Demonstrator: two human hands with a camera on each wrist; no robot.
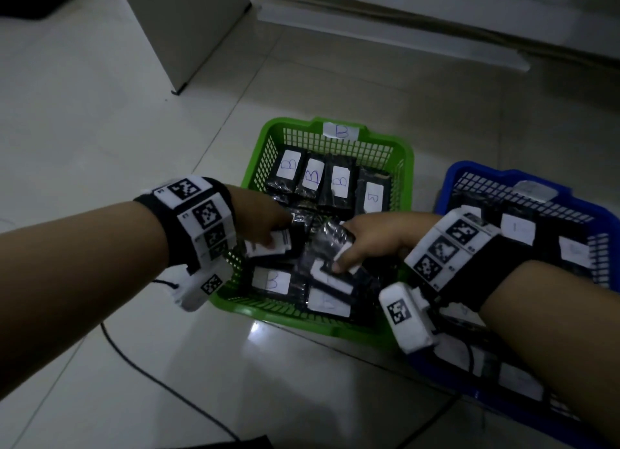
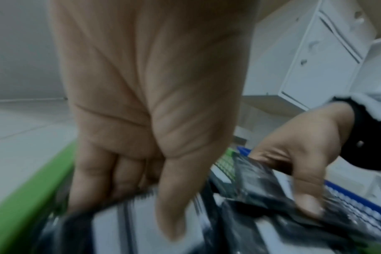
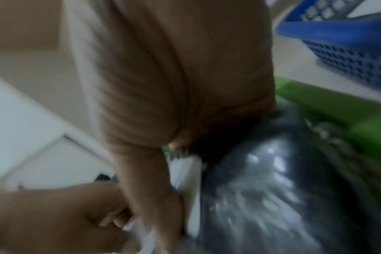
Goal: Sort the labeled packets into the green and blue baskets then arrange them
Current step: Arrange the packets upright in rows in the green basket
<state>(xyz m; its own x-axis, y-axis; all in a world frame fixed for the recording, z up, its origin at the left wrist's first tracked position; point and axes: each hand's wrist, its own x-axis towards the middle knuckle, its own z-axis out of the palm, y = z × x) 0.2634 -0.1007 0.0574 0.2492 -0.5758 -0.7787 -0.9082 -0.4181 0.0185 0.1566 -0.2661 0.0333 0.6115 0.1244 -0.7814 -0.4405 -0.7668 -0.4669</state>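
Both hands were down in the green basket [image 1: 258,166], each clamped on a dark packet. Her left hand [image 1: 260,218] gripped one packet [image 1: 285,240] near the basket's left wall, thumb pressed on top of its white label and fingers curled underneath, as the left wrist view showed plainly. Her right hand [image 1: 372,239] pinched another packet [image 1: 330,239] just beside it, thumb on the label edge, fingers tucked behind the shiny wrapping; the right wrist view was too blurred to add more. Along the far side of the green basket four packets [image 1: 313,176] lay in a neat row, labels up, each marked B, and a B tag [image 1: 340,131] was stuck on the far rim. Nearer the front, more packets [image 1: 271,280] lay loosely, some overlapping. The blue basket [image 1: 476,173] sat touching the green one on its right, holding more labeled packets [image 1: 518,228] whose letters I could not read. Both baskets stood on a pale tiled floor [image 1: 100,113], with a black cable [image 1: 141,368] trailing across it.
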